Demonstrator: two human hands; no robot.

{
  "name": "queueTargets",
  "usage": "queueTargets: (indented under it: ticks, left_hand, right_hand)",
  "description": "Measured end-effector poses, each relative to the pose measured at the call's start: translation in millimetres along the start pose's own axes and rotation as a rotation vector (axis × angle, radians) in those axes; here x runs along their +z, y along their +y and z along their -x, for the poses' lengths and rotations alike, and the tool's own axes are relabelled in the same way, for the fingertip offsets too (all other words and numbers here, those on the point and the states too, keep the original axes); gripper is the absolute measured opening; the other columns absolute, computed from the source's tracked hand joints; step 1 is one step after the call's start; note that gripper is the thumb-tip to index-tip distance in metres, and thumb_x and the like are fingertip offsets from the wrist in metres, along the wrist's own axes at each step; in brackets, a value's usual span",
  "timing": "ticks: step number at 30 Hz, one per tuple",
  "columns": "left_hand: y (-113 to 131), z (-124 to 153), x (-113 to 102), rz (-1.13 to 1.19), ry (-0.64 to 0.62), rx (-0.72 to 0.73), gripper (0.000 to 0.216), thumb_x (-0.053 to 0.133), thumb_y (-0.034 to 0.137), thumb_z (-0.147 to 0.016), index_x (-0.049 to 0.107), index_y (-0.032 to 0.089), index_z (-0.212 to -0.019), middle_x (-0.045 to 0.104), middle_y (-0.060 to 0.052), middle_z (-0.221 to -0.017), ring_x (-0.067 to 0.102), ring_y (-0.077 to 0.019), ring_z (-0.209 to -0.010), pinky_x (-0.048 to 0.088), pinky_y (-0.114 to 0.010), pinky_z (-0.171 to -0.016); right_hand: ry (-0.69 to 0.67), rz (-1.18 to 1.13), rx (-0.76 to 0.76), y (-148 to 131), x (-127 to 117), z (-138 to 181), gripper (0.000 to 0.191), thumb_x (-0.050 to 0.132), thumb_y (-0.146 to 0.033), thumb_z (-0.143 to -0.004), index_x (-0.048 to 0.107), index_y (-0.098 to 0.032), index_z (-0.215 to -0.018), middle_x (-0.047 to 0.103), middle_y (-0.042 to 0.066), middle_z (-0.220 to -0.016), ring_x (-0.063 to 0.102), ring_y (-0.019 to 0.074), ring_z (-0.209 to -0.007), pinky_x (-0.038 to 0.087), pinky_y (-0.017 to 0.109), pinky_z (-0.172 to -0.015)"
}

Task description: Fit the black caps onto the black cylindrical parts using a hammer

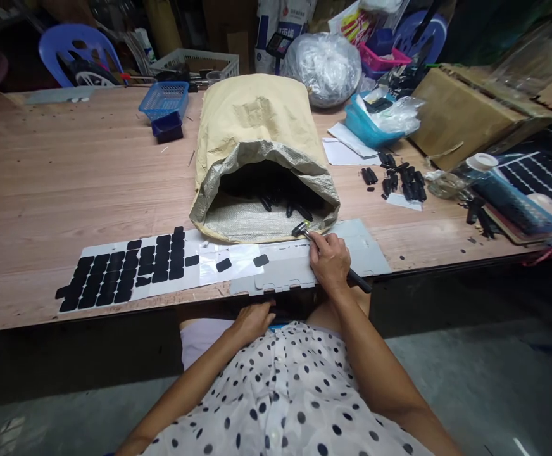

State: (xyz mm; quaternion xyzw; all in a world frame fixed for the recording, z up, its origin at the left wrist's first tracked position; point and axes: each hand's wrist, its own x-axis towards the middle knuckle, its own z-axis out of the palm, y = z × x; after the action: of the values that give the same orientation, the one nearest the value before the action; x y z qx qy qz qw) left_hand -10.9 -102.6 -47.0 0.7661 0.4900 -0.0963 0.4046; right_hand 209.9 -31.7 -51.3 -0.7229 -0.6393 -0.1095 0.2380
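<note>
My right hand [330, 261] is closed around a small hammer [359, 280] with a metal head and a black handle. Its head is over the front lip of a large yellow woven sack [257, 101], which lies with its mouth towards me. Several black elongated parts [299, 210] lie inside the opening. Below the hand is a grey board [361, 244] along the table's front edge. My left hand [252, 321] is low by my lap at the table edge, fingers curled together; what they hold, if anything, is hidden.
A sheet of black stickers [109, 278] lies front left, with loose ones on white backing. Blue baskets [164, 98] stand behind. On the right are several black parts [406, 180], a cardboard box [470, 114] and a plastic bottle [466, 174]. A full plastic bag [323, 66] sits behind the sack.
</note>
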Motion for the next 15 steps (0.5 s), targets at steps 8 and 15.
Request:
queueTargets:
  ticks: [8,15]
  left_hand:
    - [25,-21,-88,0.467,0.177,0.298,0.025,0.058,0.039,-0.092,0.072,0.019,-0.095,0.068,0.001,-0.072,0.060,-0.0145,-0.066,0.046,-0.024,-0.061]
    - [24,-136,-166,0.334,0.941,-0.270,0.018,0.072,0.036,-0.078,0.062,0.022,-0.082,0.072,-0.010,-0.090,0.067,-0.0311,-0.096,0.049,-0.038,-0.078]
  right_hand:
    - [0.006,-0.013,-0.001,-1,1,0,0.031,0.052,-0.020,-0.094,0.074,-0.026,-0.115,0.058,0.007,-0.088,0.045,0.0218,-0.084,0.029,0.032,-0.070]
    - [-0.011,-0.050,0.009,-4,-1,-1,0.031,0.052,-0.020,-0.093,0.074,-0.026,-0.114,0.058,0.008,-0.088,0.045,0.0223,-0.084,0.030,0.032,-0.070]
